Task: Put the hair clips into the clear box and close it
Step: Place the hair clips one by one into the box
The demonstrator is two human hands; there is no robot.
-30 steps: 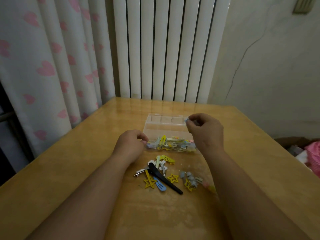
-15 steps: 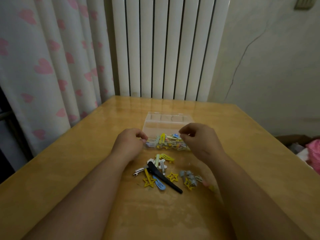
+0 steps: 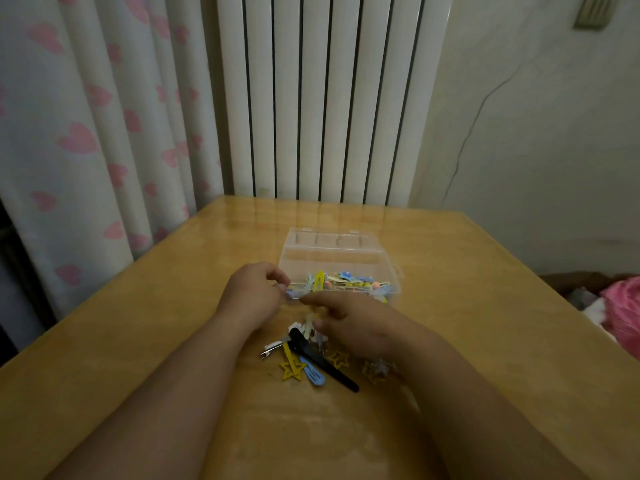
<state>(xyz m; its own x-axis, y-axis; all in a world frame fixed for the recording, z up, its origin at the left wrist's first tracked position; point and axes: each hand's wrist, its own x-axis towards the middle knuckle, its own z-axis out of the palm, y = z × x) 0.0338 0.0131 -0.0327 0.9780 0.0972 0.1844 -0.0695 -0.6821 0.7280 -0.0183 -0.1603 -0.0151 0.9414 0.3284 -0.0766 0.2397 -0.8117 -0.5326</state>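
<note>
The clear box lies open on the wooden table, with several coloured hair clips heaped along its near side. My left hand is curled, its fingertips pinching the box's front left corner. My right hand hovers low over the loose pile just in front of the box, fingers spread and pointing left, touching some pale clips; I see nothing held in it. In the pile lie a long black clip, a yellow star clip, a blue clip and a silver clip. My right wrist partly hides more clips.
A white radiator and a heart-print curtain stand behind the table's far edge. Pink fabric lies beyond the table's right edge. Bare tabletop stretches left and right of the box.
My right hand has come down from above the box's far side to the loose pile in front of it. My left hand has stayed at the box's front left corner.
</note>
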